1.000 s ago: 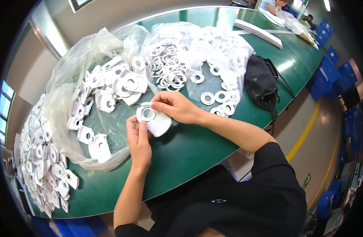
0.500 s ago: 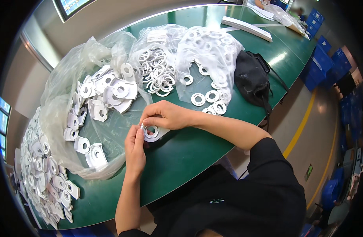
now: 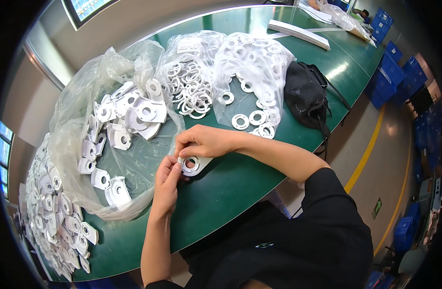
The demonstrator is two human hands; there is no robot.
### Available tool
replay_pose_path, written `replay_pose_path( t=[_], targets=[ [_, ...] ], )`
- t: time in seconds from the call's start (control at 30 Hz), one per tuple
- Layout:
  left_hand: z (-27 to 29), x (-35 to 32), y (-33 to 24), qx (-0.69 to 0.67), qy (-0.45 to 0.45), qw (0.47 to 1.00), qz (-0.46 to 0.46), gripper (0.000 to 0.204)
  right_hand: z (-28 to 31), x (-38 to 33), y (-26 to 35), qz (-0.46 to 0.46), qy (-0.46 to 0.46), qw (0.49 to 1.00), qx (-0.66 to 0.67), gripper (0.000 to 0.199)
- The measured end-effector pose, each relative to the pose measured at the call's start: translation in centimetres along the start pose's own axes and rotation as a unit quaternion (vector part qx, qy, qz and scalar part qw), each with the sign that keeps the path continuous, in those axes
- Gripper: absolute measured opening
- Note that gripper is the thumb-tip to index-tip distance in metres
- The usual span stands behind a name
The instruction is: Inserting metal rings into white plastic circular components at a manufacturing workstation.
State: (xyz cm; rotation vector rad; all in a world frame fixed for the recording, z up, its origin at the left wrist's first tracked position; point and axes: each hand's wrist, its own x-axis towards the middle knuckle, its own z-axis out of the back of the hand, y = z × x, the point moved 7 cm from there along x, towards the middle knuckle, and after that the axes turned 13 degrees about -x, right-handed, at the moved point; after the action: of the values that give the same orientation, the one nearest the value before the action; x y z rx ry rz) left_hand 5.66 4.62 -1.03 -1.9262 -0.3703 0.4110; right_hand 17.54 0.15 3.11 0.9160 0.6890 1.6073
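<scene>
Plates point(image 3: 71, 224), perhaps finished, heap at far left, others point(image 3: 146, 111) lie in a bag point(image 3: 67, 120), left hand point(image 3: 167, 185) and right hand point(image 3: 201, 141) pinch one plate point(image 3: 198, 168), seemingly midway, over the table point(image 3: 221, 207), and many rings point(image 3: 191, 89), then discs point(image 3: 251, 118), lie apparently unused.

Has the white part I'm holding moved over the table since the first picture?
Yes: judged against the green table, the white part has come toward you, nearer the table's near edge, and slightly right, away from the big clear bag.
</scene>
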Motion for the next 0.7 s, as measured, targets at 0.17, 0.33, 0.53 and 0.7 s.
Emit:
replay_pose_path(
  t=[0.17, 0.33, 0.53, 0.7],
  targets=[
    [0.6, -0.1, -1.0, 0.125, -0.070, 0.987, -0.078, 0.018, -0.3, 0.2, -0.5, 0.015, -0.041, 0.999, -0.017, 0.013],
    [0.5, -0.6, -2.3, 0.278, -0.127, 0.942, -0.140, 0.025, -0.9, -0.1, -0.1, -0.024, -0.059, 0.994, -0.084, 0.016],
    [1.2, -0.8, -2.9, 0.323, -0.149, 0.920, -0.163, 0.028, -0.9, 0.2, 0.3, -0.038, -0.055, 0.996, -0.065, 0.014],
    [0.0, -0.5, -2.9, 0.100, -0.144, 0.968, -0.181, 0.027, 0.1, -0.1, -0.7, -0.086, -0.163, 0.979, 0.085, 0.015]
  ],
)
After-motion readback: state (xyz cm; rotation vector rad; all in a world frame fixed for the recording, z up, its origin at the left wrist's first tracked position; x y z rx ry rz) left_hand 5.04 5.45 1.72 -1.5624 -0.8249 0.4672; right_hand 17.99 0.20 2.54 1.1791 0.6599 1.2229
